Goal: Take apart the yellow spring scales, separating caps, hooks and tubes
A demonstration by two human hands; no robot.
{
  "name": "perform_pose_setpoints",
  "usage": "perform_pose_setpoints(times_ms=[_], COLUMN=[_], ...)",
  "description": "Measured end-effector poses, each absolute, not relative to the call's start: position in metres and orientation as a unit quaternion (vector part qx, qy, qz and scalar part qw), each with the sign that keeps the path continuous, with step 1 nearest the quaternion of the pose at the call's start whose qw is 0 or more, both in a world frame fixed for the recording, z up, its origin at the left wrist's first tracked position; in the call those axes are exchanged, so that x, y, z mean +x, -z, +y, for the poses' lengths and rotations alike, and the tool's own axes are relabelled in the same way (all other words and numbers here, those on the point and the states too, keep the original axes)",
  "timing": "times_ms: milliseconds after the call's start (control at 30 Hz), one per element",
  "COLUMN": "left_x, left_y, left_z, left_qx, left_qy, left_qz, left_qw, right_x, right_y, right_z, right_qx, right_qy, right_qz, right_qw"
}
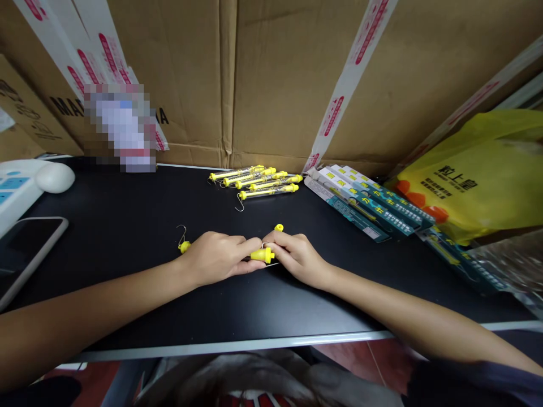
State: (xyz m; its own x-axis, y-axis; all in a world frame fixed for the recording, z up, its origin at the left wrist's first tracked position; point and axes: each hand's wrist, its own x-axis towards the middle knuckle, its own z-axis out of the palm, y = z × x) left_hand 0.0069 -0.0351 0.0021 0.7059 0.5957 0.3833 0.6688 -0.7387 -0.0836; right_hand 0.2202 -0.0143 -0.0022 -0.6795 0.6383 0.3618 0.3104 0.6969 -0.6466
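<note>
My left hand (220, 255) is closed around a tubular spring scale (262, 256). One yellow end of it points right, and a yellow end with a metal hook (181, 233) sticks out on the left; its middle is hidden by my fingers. Fingers of my right hand (299, 257) are pinched beside the right end. A small yellow cap (279, 228) shows above that hand, and a thin metal wire runs between the two hands. What the right fingertips grip is mostly hidden. Behind my hands lie several more spring scales (269, 192) with yellow ends, roughly parallel.
Several blue-and-white boxes (369, 200) lie to the right, beside a yellow plastic bag (479, 175). On the left are a phone (31, 254) and a white power strip (17, 186). A tall cardboard box (271, 85) walls off the back of the black table (203, 322).
</note>
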Motion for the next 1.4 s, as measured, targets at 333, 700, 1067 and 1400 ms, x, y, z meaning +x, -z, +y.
perform_pose_setpoints(times_ms=[333,700,1067,1400], left_x=[0.009,0.009,0.006,0.007], left_y=[-0.008,-0.006,-0.01,-0.009], left_z=[-0.035,-0.039,-0.034,-0.033], left_qx=[-0.918,-0.909,-0.922,-0.915], left_qy=[0.151,0.141,0.133,0.196], left_qz=[-0.353,-0.372,-0.356,-0.331], left_qw=[0.1,0.122,0.073,0.123], right_x=[0.218,0.221,0.223,0.221], right_y=[0.005,0.007,0.004,-0.003], right_z=[-0.015,-0.01,-0.006,-0.01], right_qx=[-0.286,-0.27,-0.261,-0.27], right_qy=[-0.311,-0.28,-0.284,-0.626], right_qz=[-0.844,-0.86,-0.865,-0.683], right_qw=[0.33,0.329,0.321,0.262])
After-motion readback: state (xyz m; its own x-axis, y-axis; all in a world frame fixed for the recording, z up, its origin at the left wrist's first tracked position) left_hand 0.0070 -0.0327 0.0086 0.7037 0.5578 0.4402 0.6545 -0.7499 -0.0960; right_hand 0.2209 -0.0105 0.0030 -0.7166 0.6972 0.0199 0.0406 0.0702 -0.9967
